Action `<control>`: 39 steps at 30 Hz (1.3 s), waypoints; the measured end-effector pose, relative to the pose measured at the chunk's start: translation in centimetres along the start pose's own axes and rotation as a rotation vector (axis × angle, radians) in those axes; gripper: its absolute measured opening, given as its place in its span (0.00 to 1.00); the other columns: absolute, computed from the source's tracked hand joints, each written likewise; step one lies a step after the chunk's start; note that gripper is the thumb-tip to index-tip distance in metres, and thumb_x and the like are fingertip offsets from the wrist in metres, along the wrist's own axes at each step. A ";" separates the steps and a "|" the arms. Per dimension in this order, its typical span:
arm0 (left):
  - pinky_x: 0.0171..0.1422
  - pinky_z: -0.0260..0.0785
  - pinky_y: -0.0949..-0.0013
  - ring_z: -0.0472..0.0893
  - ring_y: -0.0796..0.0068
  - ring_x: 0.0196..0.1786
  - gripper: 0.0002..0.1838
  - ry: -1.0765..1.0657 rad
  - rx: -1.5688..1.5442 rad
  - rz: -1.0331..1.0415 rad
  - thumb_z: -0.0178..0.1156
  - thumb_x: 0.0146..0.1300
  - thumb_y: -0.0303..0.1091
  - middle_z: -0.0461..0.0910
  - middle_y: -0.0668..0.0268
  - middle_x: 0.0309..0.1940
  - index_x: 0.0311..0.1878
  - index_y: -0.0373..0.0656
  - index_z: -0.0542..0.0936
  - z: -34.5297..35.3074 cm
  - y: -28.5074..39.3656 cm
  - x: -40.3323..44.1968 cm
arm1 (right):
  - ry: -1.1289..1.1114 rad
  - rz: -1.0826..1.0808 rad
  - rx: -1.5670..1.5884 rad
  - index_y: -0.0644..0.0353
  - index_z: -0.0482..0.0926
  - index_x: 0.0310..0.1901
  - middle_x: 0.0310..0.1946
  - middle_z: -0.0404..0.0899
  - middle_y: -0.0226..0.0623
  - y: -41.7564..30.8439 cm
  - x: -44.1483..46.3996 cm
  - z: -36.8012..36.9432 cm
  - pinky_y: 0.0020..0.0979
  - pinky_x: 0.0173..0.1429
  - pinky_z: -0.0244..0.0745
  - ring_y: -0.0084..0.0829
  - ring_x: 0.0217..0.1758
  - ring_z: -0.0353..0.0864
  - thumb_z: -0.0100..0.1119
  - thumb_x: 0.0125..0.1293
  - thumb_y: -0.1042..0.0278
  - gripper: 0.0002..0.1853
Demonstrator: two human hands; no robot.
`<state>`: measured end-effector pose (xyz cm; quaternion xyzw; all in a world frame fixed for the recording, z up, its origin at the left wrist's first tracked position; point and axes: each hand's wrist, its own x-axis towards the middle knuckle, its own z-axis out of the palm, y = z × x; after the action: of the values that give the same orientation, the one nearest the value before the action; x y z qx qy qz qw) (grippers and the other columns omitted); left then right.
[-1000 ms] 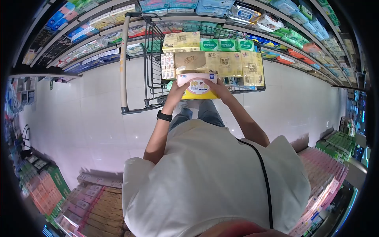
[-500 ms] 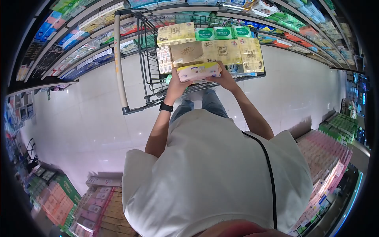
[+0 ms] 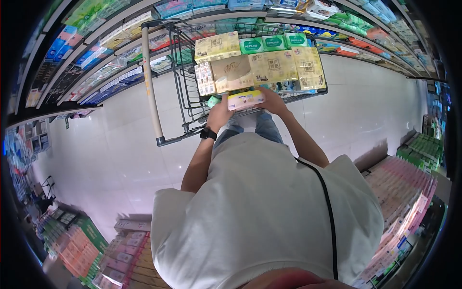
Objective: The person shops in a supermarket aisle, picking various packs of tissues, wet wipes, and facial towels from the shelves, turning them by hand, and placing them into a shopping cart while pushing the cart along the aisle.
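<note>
A pink-and-yellow soft pack (image 3: 246, 100), which looks like tissues or wipes, is held between my two hands at the near side of the shopping cart. My left hand (image 3: 220, 114) grips its left end, below a small green item (image 3: 213, 101). Around its right end my right hand (image 3: 271, 101) is closed. Just beyond the pack, the cart (image 3: 186, 108) carries a brown-fronted tissue pack (image 3: 233, 73), a yellow tissue multipack (image 3: 273, 67) and another yellow pack (image 3: 309, 68). On top lie a further yellow pack (image 3: 217, 46) and several green packs (image 3: 274, 43).
Store shelves (image 3: 120, 45) full of packaged goods curve along the far side. The cart's pale handle bar (image 3: 150, 82) stands at its left. Stacked pink packs (image 3: 402, 180) are at the right, and more goods (image 3: 120, 253) are piled at the lower left. Glossy floor tiles (image 3: 110, 149) surround me.
Both hands have drawn the soft pack slightly down toward my body, and it now shows smaller. The cart has shifted a little to the right in view.
</note>
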<state>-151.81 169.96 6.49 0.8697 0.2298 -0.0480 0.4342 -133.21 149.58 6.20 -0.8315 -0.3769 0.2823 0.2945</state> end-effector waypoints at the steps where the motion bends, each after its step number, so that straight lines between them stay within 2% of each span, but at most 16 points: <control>1: 0.47 0.76 0.44 0.84 0.39 0.46 0.37 -0.015 0.010 0.030 0.70 0.58 0.32 0.84 0.39 0.39 0.69 0.43 0.63 0.0 0.0 0.0 | 0.019 0.010 -0.003 0.59 0.73 0.65 0.58 0.80 0.52 -0.7 -0.5 -0.8 0.42 0.62 0.75 0.52 0.61 0.80 0.81 0.49 0.64 0.41; 4: 0.47 0.76 0.44 0.84 0.39 0.45 0.37 -0.028 0.008 0.069 0.70 0.57 0.33 0.84 0.40 0.38 0.68 0.43 0.64 0.1 0.6 0.4 | 0.087 -0.002 0.039 0.55 0.74 0.63 0.55 0.81 0.48 -1.6 -1.2 -1.5 0.45 0.62 0.75 0.51 0.60 0.79 0.78 0.49 0.65 0.37; 8: 0.46 0.77 0.47 0.85 0.41 0.43 0.34 0.019 -0.050 0.045 0.70 0.57 0.33 0.85 0.44 0.37 0.66 0.43 0.68 -0.4 1.2 0.7 | 0.098 -0.055 0.012 0.54 0.74 0.64 0.53 0.82 0.48 -0.9 -0.9 -2.0 0.44 0.61 0.75 0.50 0.60 0.79 0.79 0.49 0.62 0.38; 10: 0.45 0.78 0.50 0.85 0.43 0.42 0.32 0.086 -0.148 0.028 0.70 0.58 0.31 0.85 0.45 0.36 0.66 0.42 0.71 -0.3 1.2 0.7 | 0.006 0.045 -0.005 0.61 0.72 0.65 0.52 0.83 0.53 -1.2 -0.6 -3.1 0.40 0.57 0.78 0.48 0.54 0.84 0.80 0.51 0.64 0.40; 11: 0.43 0.78 0.53 0.86 0.45 0.40 0.31 0.190 -0.202 0.084 0.68 0.59 0.29 0.85 0.46 0.34 0.66 0.42 0.72 1.1 -0.1 1.2 | 0.001 0.046 0.000 0.61 0.72 0.65 0.52 0.83 0.53 -0.8 -0.2 -2.8 0.40 0.57 0.78 0.48 0.54 0.84 0.80 0.51 0.64 0.40; 13: 0.42 0.78 0.54 0.86 0.48 0.38 0.29 0.205 -0.185 0.068 0.69 0.59 0.29 0.85 0.48 0.33 0.65 0.41 0.73 1.0 0.1 1.6 | 0.059 0.257 0.078 0.60 0.70 0.67 0.48 0.84 0.52 0.7 0.9 -1.8 0.38 0.51 0.80 0.43 0.48 0.87 0.81 0.52 0.60 0.41; 17: 0.38 0.74 0.53 0.84 0.50 0.34 0.23 0.208 -0.143 0.065 0.69 0.59 0.28 0.82 0.50 0.29 0.56 0.38 0.73 1.6 -0.3 2.0 | 0.114 0.173 0.147 0.60 0.69 0.67 0.45 0.85 0.49 3.4 1.2 0.3 0.35 0.48 0.81 0.37 0.45 0.88 0.80 0.54 0.58 0.42; 20: 0.40 0.74 0.53 0.84 0.47 0.37 0.20 0.174 -0.083 0.041 0.67 0.60 0.27 0.82 0.49 0.31 0.53 0.36 0.72 1.4 0.0 1.8 | 0.144 0.072 0.301 0.61 0.73 0.64 0.43 0.87 0.49 4.0 1.4 0.6 0.39 0.49 0.81 0.43 0.44 0.89 0.80 0.50 0.52 0.42; 22: 0.42 0.75 0.52 0.85 0.45 0.40 0.18 0.166 -0.043 0.016 0.66 0.61 0.26 0.82 0.47 0.34 0.52 0.35 0.73 1.3 0.3 1.4 | 0.083 0.103 0.219 0.60 0.73 0.64 0.43 0.86 0.43 2.9 1.1 0.0 0.33 0.48 0.81 0.34 0.42 0.87 0.80 0.55 0.58 0.37; 24: 0.40 0.74 0.52 0.84 0.45 0.36 0.16 0.229 -0.224 0.020 0.66 0.62 0.27 0.82 0.48 0.31 0.50 0.35 0.73 0.9 0.2 1.0 | 0.092 0.102 0.207 0.60 0.76 0.61 0.42 0.86 0.43 1.7 1.2 -0.9 0.33 0.48 0.80 0.34 0.42 0.87 0.79 0.56 0.56 0.34; 26: 0.38 0.73 0.54 0.83 0.47 0.34 0.13 0.218 -0.230 -0.003 0.66 0.63 0.28 0.81 0.48 0.29 0.48 0.35 0.75 0.5 -0.2 1.1 | 0.111 0.120 0.245 0.62 0.77 0.60 0.41 0.87 0.49 0.5 1.2 -1.5 0.40 0.48 0.80 0.44 0.42 0.88 0.76 0.56 0.50 0.34; 29: 0.36 0.73 0.56 0.83 0.48 0.32 0.09 0.283 -0.231 0.027 0.62 0.67 0.28 0.81 0.48 0.29 0.45 0.34 0.77 0.6 -0.4 1.4 | 0.195 0.022 0.247 0.64 0.79 0.57 0.41 0.87 0.51 0.4 2.0 -1.1 0.42 0.49 0.79 0.50 0.43 0.88 0.72 0.61 0.48 0.31; 32: 0.36 0.72 0.56 0.82 0.48 0.31 0.08 0.343 -0.257 0.005 0.61 0.69 0.29 0.81 0.47 0.29 0.45 0.34 0.79 0.3 0.3 1.6 | 0.245 0.090 0.205 0.65 0.80 0.54 0.42 0.86 0.54 0.1 2.5 -0.3 0.45 0.51 0.79 0.54 0.46 0.86 0.65 0.66 0.43 0.30; 36: 0.36 0.72 0.56 0.81 0.49 0.30 0.08 0.440 -0.299 0.008 0.59 0.70 0.29 0.81 0.47 0.29 0.45 0.34 0.80 0.3 0.8 1.8 | 0.298 0.180 0.194 0.67 0.81 0.51 0.43 0.86 0.57 0.1 3.0 0.6 0.43 0.53 0.78 0.53 0.48 0.86 0.61 0.68 0.39 0.32; 37: 0.38 0.72 0.54 0.81 0.48 0.32 0.12 0.402 -0.283 -0.023 0.61 0.67 0.30 0.81 0.48 0.30 0.51 0.35 0.79 0.7 0.2 2.1 | 0.239 0.255 0.160 0.67 0.81 0.51 0.43 0.85 0.59 0.1 3.1 0.7 0.45 0.54 0.77 0.56 0.50 0.85 0.58 0.69 0.36 0.33; 39: 0.39 0.72 0.53 0.82 0.48 0.33 0.16 0.341 -0.223 -0.026 0.63 0.66 0.31 0.81 0.48 0.31 0.54 0.36 0.77 1.7 -0.5 1.8 | 0.182 0.328 0.127 0.67 0.81 0.50 0.44 0.85 0.61 0.0 3.4 0.7 0.46 0.55 0.77 0.58 0.52 0.84 0.54 0.70 0.33 0.36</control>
<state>-150.20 169.56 4.56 0.8087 0.3150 0.1201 0.4821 -131.77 152.44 4.88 -0.8837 -0.1896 0.2735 0.3290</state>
